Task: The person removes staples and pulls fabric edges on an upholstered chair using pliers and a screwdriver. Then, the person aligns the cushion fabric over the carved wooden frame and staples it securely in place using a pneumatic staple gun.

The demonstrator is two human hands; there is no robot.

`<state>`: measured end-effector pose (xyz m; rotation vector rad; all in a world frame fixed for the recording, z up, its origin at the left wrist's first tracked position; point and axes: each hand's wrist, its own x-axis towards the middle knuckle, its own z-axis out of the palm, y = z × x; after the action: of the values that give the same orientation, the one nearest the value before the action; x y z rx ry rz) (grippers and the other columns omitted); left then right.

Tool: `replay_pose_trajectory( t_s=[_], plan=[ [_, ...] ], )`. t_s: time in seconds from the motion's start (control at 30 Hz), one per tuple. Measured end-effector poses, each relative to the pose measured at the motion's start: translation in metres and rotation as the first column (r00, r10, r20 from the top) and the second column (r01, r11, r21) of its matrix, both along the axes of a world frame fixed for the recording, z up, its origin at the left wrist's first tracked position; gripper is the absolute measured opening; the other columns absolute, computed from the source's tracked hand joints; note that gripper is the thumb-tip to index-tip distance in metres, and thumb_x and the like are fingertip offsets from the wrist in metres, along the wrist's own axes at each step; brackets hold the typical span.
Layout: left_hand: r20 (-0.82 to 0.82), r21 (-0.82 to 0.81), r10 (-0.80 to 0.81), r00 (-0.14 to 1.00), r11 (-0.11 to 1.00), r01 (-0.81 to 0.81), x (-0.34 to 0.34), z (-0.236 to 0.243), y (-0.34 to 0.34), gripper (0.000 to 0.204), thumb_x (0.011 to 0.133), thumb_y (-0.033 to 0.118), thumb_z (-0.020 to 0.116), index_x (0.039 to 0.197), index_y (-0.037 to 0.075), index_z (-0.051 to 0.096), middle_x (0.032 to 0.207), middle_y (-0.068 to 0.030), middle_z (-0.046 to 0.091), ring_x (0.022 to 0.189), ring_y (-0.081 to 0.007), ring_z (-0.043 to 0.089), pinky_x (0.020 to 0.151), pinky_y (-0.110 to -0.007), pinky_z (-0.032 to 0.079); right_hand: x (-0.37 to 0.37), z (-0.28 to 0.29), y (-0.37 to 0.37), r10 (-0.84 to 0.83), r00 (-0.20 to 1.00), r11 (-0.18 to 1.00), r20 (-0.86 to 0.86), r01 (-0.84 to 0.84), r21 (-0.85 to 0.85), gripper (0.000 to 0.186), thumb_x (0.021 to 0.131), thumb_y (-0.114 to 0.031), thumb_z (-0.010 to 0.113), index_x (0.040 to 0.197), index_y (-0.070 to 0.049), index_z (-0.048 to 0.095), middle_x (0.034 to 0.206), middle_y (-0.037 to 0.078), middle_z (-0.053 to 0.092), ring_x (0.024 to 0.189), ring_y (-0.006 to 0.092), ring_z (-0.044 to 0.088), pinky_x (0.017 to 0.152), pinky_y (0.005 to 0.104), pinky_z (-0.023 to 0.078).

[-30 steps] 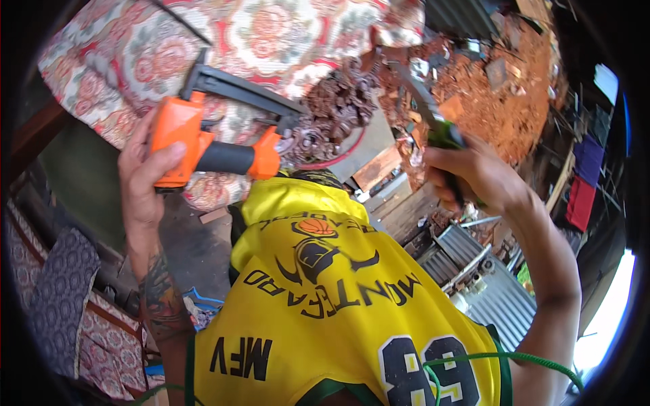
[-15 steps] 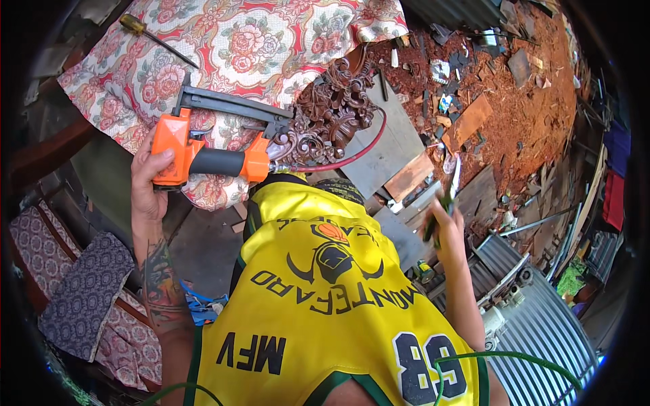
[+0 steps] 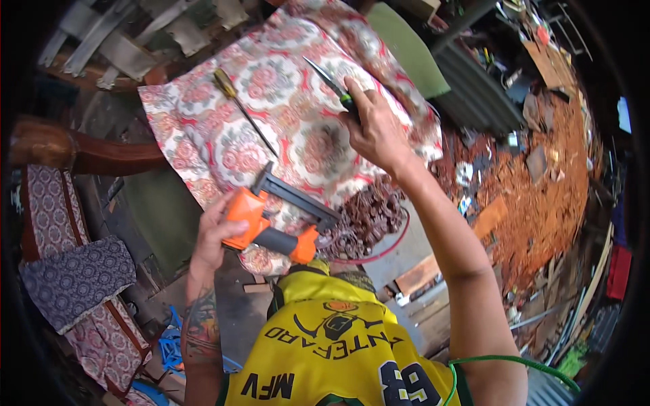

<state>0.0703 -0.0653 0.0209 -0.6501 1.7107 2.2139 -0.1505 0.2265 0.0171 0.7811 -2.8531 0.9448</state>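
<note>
My left hand point(image 3: 215, 233) grips the head end of an orange and black air staple gun point(image 3: 276, 238), which rests across the lower edge of the floral fabric point(image 3: 298, 95). Farther up, my right hand point(image 3: 378, 128) is closed round the dark green-handled end of scissors point(image 3: 332, 80). Their pointed metal blades reach over the fabric toward the far left. On the fabric lies a screwdriver point(image 3: 244, 111) with a yellowish handle. Carved dark brown wood point(image 3: 369, 215) shows beside the staple gun's magazine, partly under my right forearm.
A red hose point(image 3: 386, 252) curves round the carving. At left are a curved wooden arm point(image 3: 112, 157) and patterned cushions point(image 3: 78, 277). Corrugated metal point(image 3: 477, 95) stands at far right, near reddish ground point(image 3: 542, 210) strewn with scraps. A green cord point(image 3: 514, 365) crosses my right arm.
My right hand has carried the scissors from beside my body up over the fabric. The view has shifted, and my left hand still holds the staple gun.
</note>
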Motion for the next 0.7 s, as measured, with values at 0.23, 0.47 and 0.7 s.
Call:
replay_pose_trajectory(
  t_s=[0.23, 0.47, 0.7],
  plan=[
    [-0.036, 0.007, -0.042, 0.998, 0.999, 0.043, -0.008, 0.005, -0.001, 0.077, 0.080, 0.013, 0.072, 0.149, -0.008, 0.048, 0.135, -0.0137, 0.066, 0.121, -0.0219, 0.067, 0.108, -0.035, 0.050, -0.069, -0.036, -0.051, 0.063, 0.918, 0.997, -0.392, -0.038, 0.070, 0.051, 0.089, -0.035, 0.077, 0.130, -0.006, 0.067, 0.099, 0.028, 0.065, 0.095, 0.0441, 0.063, 0.082, 0.0524, 0.051],
    [0.054, -0.076, -0.076, 0.996, 0.994, 0.080, -0.007, 0.049, 0.044, 0.072, 0.083, 0.013, 0.073, 0.148, -0.006, 0.047, 0.130, -0.0132, 0.064, 0.116, -0.0202, 0.066, 0.102, -0.035, 0.052, 0.140, 0.057, 0.019, 0.439, 0.805, 0.837, 0.400, -0.203, -0.508, 0.052, 0.086, -0.036, 0.084, 0.112, 0.008, 0.072, 0.102, 0.026, 0.069, 0.095, 0.0410, 0.069, 0.084, 0.0477, 0.055],
    [0.267, 0.141, -0.207, 0.941, 0.975, 0.175, 0.006, 0.052, 0.152, 0.062, 0.088, 0.016, 0.078, 0.140, -0.003, 0.051, 0.126, -0.0106, 0.062, 0.110, -0.0161, 0.065, 0.093, -0.032, 0.056, 0.248, 0.048, 0.062, 0.135, 0.898, 0.990, 0.419, -0.137, -0.024, 0.107, 0.078, -0.021, 0.087, 0.160, 0.012, 0.025, 0.120, 0.026, 0.061, 0.109, 0.0422, 0.061, 0.099, 0.0485, 0.051]
  ],
)
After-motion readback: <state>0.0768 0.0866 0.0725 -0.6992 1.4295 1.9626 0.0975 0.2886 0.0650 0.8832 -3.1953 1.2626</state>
